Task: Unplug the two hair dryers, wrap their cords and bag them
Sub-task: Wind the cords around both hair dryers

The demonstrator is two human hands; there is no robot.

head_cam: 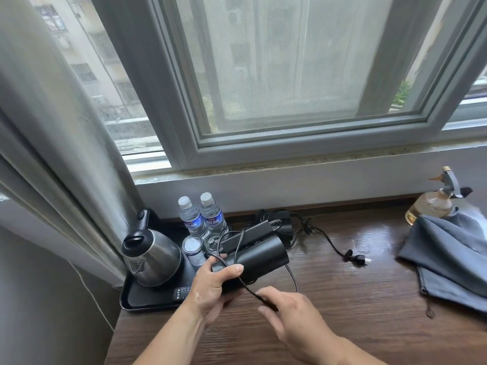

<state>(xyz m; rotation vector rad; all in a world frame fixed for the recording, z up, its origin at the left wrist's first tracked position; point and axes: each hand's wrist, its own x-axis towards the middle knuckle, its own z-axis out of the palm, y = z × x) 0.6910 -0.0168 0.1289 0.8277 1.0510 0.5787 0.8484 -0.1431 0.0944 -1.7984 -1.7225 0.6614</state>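
Nearest the camera, right hand [292,314] pinched shut on a black cord [253,292], fingers curled around it low over the dark wooden table [369,299]. Just beyond, left hand [213,288] clenched round the barrel of a black hair dryer [253,259], held off the table with its handle folded along the top; cord looped over the barrel and under the thumb, one loop hanging down at the right. Behind it, flat on the table, a second black hair dryer [283,222], partly hidden, with its own cord trailing rightward to an unplugged plug [359,259]. Well apart at the right edge, a grey drawstring bag [448,256], slumped and empty-looking. To the left, a black tray [147,301] carrying a steel kettle [151,256] and two water bottles [203,218]. Farthest back, the window sill [290,164].
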